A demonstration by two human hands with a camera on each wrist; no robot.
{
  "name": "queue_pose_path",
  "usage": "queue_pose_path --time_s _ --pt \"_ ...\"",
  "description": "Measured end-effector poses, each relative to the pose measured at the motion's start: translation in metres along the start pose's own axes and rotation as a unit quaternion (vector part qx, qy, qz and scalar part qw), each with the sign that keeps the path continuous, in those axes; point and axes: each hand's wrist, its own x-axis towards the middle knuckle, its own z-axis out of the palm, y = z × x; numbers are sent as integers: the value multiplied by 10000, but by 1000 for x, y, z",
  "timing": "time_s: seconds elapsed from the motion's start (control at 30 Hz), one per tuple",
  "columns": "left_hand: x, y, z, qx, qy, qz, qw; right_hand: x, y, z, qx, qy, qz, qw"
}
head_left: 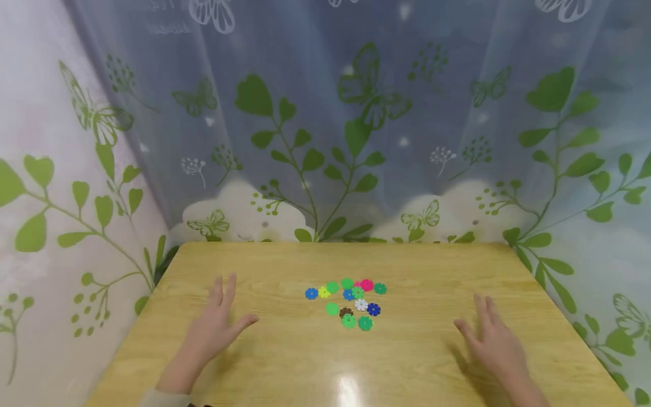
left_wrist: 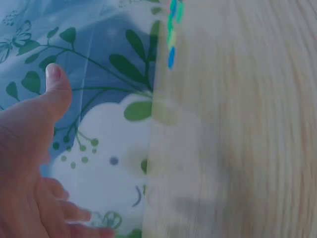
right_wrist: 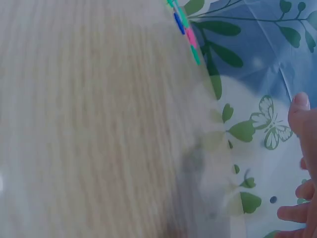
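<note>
Several small notched plastic discs lie in a loose cluster mid-table in the head view. Among them are a blue disc (head_left: pixel 311 293), a yellow disc (head_left: pixel 324 292), a pink disc (head_left: pixel 367 285), a white disc (head_left: pixel 361 304), a dark blue disc (head_left: pixel 373 309) and a brown disc (head_left: pixel 346 312), partly covered by a green disc (head_left: pixel 348 321). Left of the cluster, my left hand (head_left: pixel 216 328) hovers over the table with fingers extended and thumb spread. To the right, my right hand (head_left: pixel 495 342) is held likewise. Neither hand holds or touches a disc.
The light wooden table (head_left: pixel 274 362) reaches back to a blue curtain (head_left: pixel 315 169) printed with green leaves and butterflies. Patterned fabric also hangs along the left and right sides. A bright reflection shows near the table's front.
</note>
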Motion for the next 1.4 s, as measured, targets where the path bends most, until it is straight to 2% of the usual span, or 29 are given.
queue_pose_path --time_s 0.1,0.2,0.27,0.43,0.57,0.7,0.83,1.03,1.2,1.27,1.4 --pt "3 10 4 -515 -240 2 9984 -1 -6 0 386 -188 252 9988" --pt "9 22 8 -565 -206 141 9981 5 -14 2 698 -231 298 9968" --pt "14 29 12 -511 -122 321 9981 11 -21 6 917 -138 138 9956" --pt "29 45 27 -651 -191 459 9966 24 -43 23 1328 24 -192 9909" --pt "42 60 38 -961 -171 520 9939 32 -60 34 1525 -33 -224 9880" --pt "54 74 48 -1271 -39 768 9889 41 -77 42 1626 -156 -229 9863" --pt "64 87 58 -1391 -139 991 9852 48 -94 50 1623 -221 -334 9859" --pt "75 102 72 -1555 -602 914 9818 54 -120 64 1614 -389 -592 9843" --pt "78 112 86 -1690 -1038 789 9770 53 -131 76 1559 -702 -770 9823" --pt "78 115 91 -1681 -1123 742 9765 51 -134 79 1540 -816 -802 9814" --pt "79 119 98 -1479 -1102 655 9806 50 -137 83 1533 -973 -789 9802"
